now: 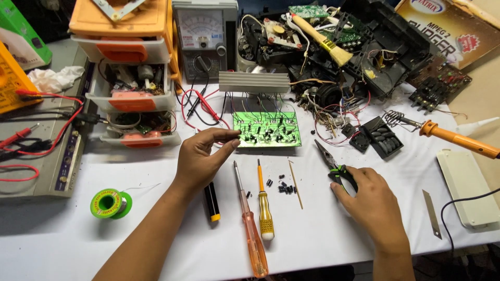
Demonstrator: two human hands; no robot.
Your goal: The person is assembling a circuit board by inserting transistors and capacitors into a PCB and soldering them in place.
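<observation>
While the left hand (200, 156) is pinching its fingertips narrowly at the left edge of the green circuit board (266, 128), perhaps on a tiny part, the right hand (371, 200) is closing around the pliers (333, 167) on the white table (323, 234), so placing seems in hand.

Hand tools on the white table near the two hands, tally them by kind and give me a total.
Screwdrivers: 2, a clear orange one and a yellow one
Pliers: 1, under the right hand
Soldering iron: 1
Brush: 1
Blade: 1
Total: 6

The left hand holds no tool.
</observation>
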